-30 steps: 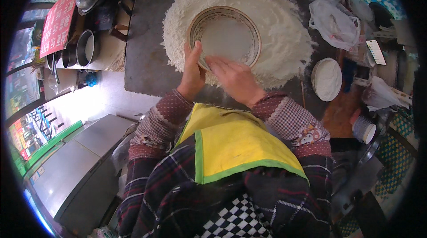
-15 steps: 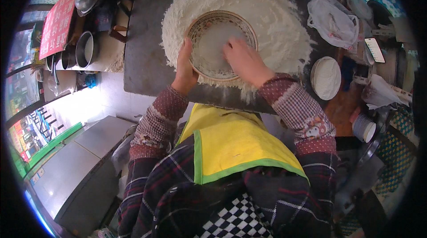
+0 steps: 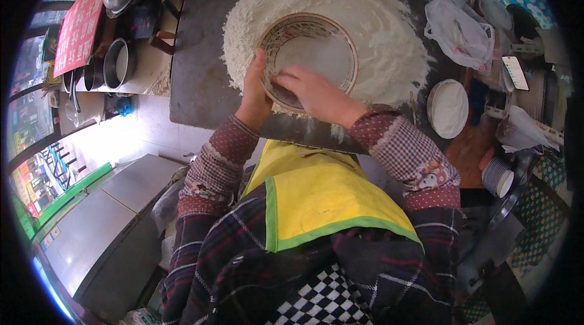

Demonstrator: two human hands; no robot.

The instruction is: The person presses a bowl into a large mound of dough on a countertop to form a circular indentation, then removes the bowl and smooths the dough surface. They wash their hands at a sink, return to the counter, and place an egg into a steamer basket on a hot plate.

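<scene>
A round patterned bowl (image 3: 348, 68) with pale, cloudy contents sits at the near side of a wide heap of white flour (image 3: 389, 36). At the bowl's left side, my left hand (image 3: 253, 94) grips the rim, thumb up along the edge. My right hand (image 3: 317, 95) reaches over the near rim into the bowl, its fingers bent together against the inner wall close to my left hand. Whatever those fingers may hold is hidden.
The flour lies on a dark worktop (image 3: 198, 76). To the right are a round container of white powder (image 3: 449, 108), a plastic bag (image 3: 459, 33), a phone (image 3: 515, 72) and stacked bowls (image 3: 497, 177). Pots (image 3: 119, 62) stand at left.
Inside the bowl my right hand has swept left, from the middle to the near-left wall. My left hand keeps its hold on the rim.
</scene>
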